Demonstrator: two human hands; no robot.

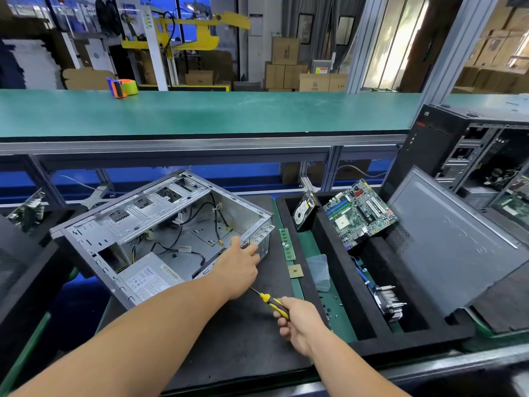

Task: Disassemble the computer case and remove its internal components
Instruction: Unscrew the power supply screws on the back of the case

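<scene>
Both forearms reach in from the bottom edge. Right hand (297, 325) has its fingers curled round the yellow-and-black handle of a screwdriver (270, 302), whose thin shaft points up and left toward the left wrist. Left hand (237, 267) lies on the near right corner of the case (160, 222), thumb up by the edge and fingers curled over the metal frame there.

That case lies on its side on a black mat (243, 339) on the desk, open side up and turned at an angle. Inside it sit a grey power supply (151, 279) at the near left corner, loose black cables (183, 247) across the floor panel, and a drive cage (148, 207) along the far side.

Just right of the case, on the mat's edge, lie a green memory stick (287, 244) and, nearer, a square processor (295, 271). A clear plastic lid (319, 272) lies beside them on a green strip, with small screws (329, 310) scattered nearer the camera.

Further right, a black foam tray (337, 270) holds a hard drive (305, 212) standing on edge, a motherboard (360, 213) tilted against the far end, and a finned heatsink (390, 302) with a blue cable. A grey side panel (452, 245) leans beyond the tray, with a second black tower (469, 147) behind it. A tape dispenser (121, 87) sits on the green shelf above.
</scene>
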